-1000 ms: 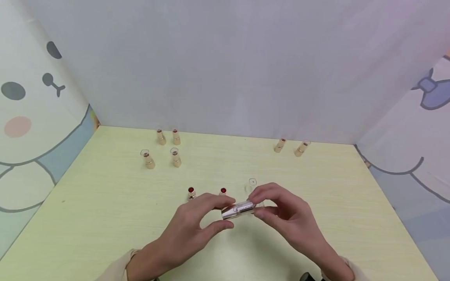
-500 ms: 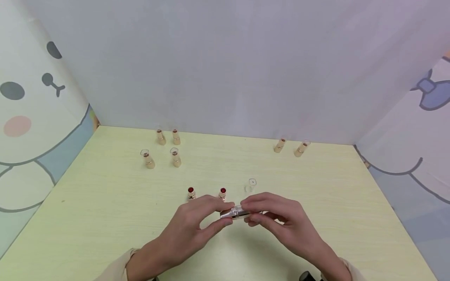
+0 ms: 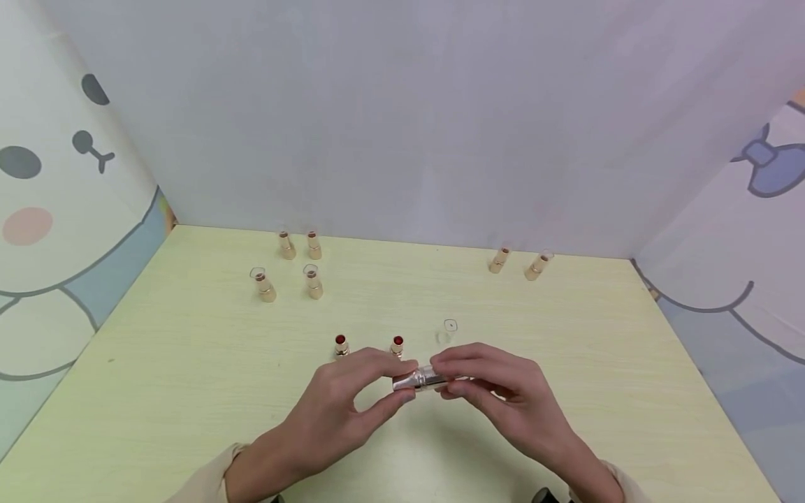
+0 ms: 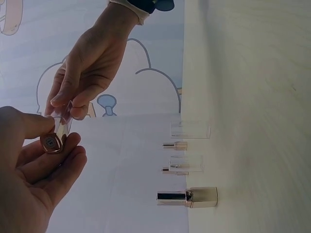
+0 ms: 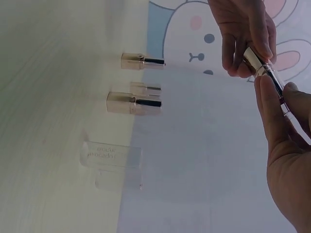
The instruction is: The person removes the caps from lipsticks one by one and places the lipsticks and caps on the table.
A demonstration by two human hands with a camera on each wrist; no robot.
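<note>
One shiny, clear-capped lipstick tube (image 3: 419, 379)

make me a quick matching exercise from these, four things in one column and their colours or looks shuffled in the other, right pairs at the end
Things
1. held tube, between left hand and right hand
2. loose caps on the table
3. table
4. left sleeve

Looks
A. pale yellow
B. beige
C. shiny metallic
D. see-through

Right pairs: 1-C, 2-D, 3-A, 4-B
</note>
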